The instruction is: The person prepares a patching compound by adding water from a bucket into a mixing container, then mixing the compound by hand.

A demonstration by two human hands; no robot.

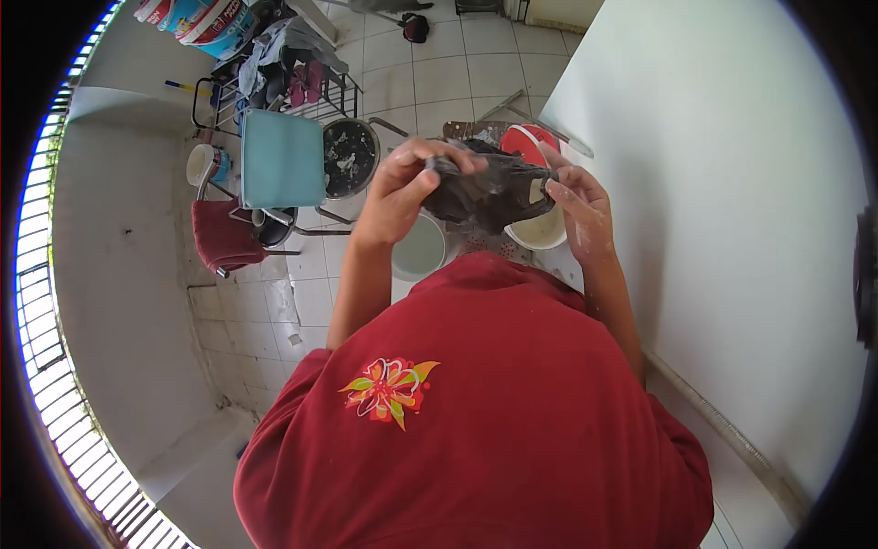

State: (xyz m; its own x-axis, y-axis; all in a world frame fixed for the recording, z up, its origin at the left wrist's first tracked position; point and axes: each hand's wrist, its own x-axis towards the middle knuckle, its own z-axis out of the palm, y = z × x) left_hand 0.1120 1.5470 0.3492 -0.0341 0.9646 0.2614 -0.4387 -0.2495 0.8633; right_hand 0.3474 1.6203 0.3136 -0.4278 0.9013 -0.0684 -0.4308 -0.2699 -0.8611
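Below the hands a pale basin (419, 249) holds greenish water and a white bucket (540, 231) sits right of it, while the left hand (402, 188) and right hand (578, 203) each grip closed an end of a dark sandal (485, 194) held above them.

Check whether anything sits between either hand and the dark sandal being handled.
Nothing visible does. The left hand grips the dark sandal at one end and the right hand touches its other end, both in direct contact, above the white bucket on the tiled floor.
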